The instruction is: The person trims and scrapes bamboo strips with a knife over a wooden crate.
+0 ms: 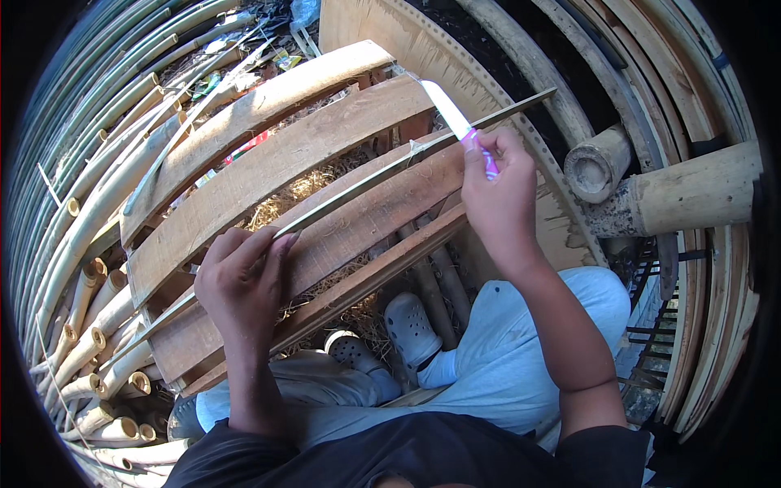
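Observation:
My left hand (242, 281) pinches a long, thin bamboo strip (350, 195) that runs slantwise from lower left to upper right, over the wooden slats. In my right hand (506, 183) is a knife (450, 112) with a white blade and a pink-and-white patterned handle. Its blade points up and to the left, beside the strip's far half; whether the edge touches the strip I cannot tell. A small raised sliver shows on the strip between my hands. Under both hands lies a slatted wooden pallet (285, 171).
Many bamboo poles (114, 175) are stacked on the left. A curved-looking plywood sheet (366, 24) stands behind the pallet. Thick bamboo (691, 191) and long boards (700, 325) are at the right. My feet, in grey clogs (411, 325), rest below the pallet's near edge, among wood shavings.

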The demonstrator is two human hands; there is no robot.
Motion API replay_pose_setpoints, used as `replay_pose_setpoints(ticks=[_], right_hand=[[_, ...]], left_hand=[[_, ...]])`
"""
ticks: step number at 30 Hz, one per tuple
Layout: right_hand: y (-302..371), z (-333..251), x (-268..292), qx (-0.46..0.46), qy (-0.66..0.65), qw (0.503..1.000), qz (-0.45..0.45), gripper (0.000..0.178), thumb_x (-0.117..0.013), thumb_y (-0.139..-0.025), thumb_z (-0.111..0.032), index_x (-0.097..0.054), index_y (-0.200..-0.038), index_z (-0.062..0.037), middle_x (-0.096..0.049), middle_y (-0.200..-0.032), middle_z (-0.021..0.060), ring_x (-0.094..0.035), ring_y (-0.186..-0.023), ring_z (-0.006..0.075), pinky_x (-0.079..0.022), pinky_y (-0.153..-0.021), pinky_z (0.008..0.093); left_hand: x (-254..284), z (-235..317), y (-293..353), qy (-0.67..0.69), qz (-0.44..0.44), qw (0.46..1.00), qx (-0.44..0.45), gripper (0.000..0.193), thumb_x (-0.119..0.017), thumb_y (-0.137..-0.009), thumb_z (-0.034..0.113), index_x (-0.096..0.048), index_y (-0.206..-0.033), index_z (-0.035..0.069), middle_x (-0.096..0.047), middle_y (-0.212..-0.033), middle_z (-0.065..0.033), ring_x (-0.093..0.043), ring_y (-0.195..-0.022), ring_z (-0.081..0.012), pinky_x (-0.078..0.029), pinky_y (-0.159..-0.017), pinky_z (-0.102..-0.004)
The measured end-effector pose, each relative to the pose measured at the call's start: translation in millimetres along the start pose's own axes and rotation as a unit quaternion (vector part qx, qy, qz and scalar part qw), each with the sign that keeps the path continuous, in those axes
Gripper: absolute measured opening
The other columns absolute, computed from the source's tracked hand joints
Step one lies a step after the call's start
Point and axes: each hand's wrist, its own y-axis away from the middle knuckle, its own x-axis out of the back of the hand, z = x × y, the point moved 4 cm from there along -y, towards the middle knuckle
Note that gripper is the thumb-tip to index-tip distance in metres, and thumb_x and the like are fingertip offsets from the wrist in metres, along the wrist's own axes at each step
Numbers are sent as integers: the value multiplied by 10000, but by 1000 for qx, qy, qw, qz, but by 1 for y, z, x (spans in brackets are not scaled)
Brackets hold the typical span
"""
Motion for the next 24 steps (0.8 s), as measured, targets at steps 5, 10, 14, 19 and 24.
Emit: replay_pose_setpoints(ticks=[5, 10, 14, 19, 24], right_hand=[[28, -11, -23, 65, -69, 993, -69, 158, -637, -1038, -134, -621, -1001, 19, -699, -864, 223, -729, -819, 398, -555, -722, 427], [28, -8, -27, 74, -64, 994, -45, 127, -646, -1026, -123, -625, -1009, 1, -706, -890, 235, -720, -857, 456, -560, -718, 445], [28, -14, -28, 45, -50, 993, -99, 101, -653, -1017, -110, -620, -1018, -15, -694, -855, 238, -704, -852, 475, -544, -678, 486], [55, -39, -36, 104, -58, 982, -147, 102, -618, -1040, -103, -612, -1035, -2, -685, -813, 241, -711, -788, 453, -529, -629, 482], [31, -25, -29, 77, -6, 995, -63, 127, -676, -1028, -110, -622, -1005, 2, -654, -808, 163, -635, -681, 171, -518, -641, 356]], left_hand=[[0, 2, -1, 0, -5, 1000, 4, 178, -870, -827, 185, -813, -956, 76, -652, -748, -73, -623, -665, -223, -477, -620, -343], [-1, 3, -2, -5, 5, 1000, -15, 183, -870, -828, 193, -812, -955, 75, -651, -747, -71, -624, -660, -221, -475, -613, -340], [2, 0, 0, -6, -3, 1000, -2, 183, -872, -826, 197, -808, -943, 71, -651, -749, -69, -629, -664, -218, -475, -612, -339], [0, 4, -2, -1, -1, 1000, -12, 184, -875, -823, 200, -808, -936, 72, -651, -752, -68, -628, -658, -214, -475, -609, -339], [2, 3, 0, -5, 8, 1000, -13, 182, -877, -822, 199, -808, -930, 69, -652, -741, -67, -628, -655, -215, -477, -606, -337]])
